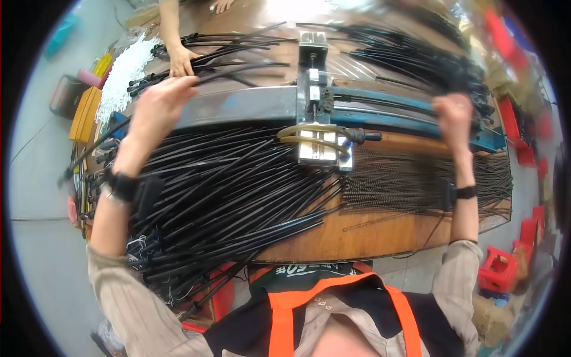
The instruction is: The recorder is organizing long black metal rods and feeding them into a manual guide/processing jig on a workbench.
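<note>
My left hand is closed around a long black rod, above the left part of the metal rail. The rod's blurred end sticks out to the lower left of my wrist. My right hand is curled at the right end of the blue clamp machine, beside dark rods. Blur hides what it holds, if anything. Between my hands stands the machine's metal clamp head, with yellowish hoses looped on it. A big pile of black rods lies below my left hand.
A bundle of thin coiled springs lies on the wooden table at right. More black rods lie beyond the machine. Another person's hand touches rods at far left, near white pieces. A red stool stands on the floor.
</note>
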A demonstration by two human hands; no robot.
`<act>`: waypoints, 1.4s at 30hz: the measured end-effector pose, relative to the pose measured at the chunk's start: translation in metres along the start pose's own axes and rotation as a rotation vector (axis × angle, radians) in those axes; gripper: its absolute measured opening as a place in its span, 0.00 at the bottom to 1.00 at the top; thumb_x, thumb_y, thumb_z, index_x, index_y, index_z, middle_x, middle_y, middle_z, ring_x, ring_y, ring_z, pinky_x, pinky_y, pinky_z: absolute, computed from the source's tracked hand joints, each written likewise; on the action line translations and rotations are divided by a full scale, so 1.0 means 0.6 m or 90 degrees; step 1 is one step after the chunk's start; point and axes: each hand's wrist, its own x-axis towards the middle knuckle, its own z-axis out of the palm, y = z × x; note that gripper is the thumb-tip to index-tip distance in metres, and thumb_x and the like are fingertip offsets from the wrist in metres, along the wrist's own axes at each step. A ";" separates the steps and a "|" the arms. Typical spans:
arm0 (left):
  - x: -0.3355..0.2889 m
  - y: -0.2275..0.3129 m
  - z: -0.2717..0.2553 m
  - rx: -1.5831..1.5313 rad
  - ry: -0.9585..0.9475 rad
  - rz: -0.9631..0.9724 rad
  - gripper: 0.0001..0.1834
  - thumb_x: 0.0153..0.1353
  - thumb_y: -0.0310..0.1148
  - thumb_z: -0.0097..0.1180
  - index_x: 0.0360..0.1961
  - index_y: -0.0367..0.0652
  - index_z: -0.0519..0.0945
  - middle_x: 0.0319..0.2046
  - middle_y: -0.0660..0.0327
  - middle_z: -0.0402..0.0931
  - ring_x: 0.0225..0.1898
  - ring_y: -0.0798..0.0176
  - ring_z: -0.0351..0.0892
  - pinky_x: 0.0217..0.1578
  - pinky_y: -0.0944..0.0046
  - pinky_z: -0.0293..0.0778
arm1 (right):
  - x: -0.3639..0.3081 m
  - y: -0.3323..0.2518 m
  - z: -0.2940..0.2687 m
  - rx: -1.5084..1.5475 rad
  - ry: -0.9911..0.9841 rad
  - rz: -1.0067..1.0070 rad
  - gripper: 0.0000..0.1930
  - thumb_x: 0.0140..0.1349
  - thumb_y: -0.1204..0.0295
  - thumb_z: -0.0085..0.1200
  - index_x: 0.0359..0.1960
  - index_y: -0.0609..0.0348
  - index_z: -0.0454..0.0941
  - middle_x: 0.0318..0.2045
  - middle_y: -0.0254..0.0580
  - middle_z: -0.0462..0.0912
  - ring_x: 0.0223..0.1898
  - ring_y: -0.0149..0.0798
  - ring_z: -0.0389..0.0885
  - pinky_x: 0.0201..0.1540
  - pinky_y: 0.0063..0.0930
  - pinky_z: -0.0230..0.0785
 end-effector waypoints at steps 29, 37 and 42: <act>0.093 0.102 0.164 -0.122 -0.145 0.025 0.08 0.67 0.37 0.51 0.34 0.44 0.75 0.23 0.47 0.77 0.29 0.39 0.78 0.30 0.44 0.73 | -0.019 -0.141 -0.022 -0.017 0.012 -0.002 0.18 0.62 0.80 0.54 0.54 0.57 0.77 0.58 0.40 0.79 0.62 0.46 0.71 0.66 0.45 0.55; 0.102 0.106 0.166 -0.064 -0.104 0.023 0.13 0.69 0.42 0.48 0.34 0.45 0.75 0.25 0.46 0.79 0.32 0.38 0.80 0.32 0.42 0.74 | -0.044 -0.217 -0.032 0.145 -0.015 0.030 0.15 0.58 0.78 0.57 0.48 0.56 0.80 0.46 0.38 0.83 0.54 0.44 0.77 0.58 0.39 0.62; 0.094 0.109 0.164 -0.072 -0.098 -0.012 0.12 0.69 0.42 0.47 0.34 0.46 0.75 0.26 0.46 0.79 0.33 0.37 0.79 0.34 0.41 0.73 | -0.033 -0.257 -0.023 0.283 -0.045 0.044 0.14 0.59 0.77 0.59 0.47 0.58 0.80 0.40 0.41 0.83 0.46 0.45 0.79 0.52 0.37 0.65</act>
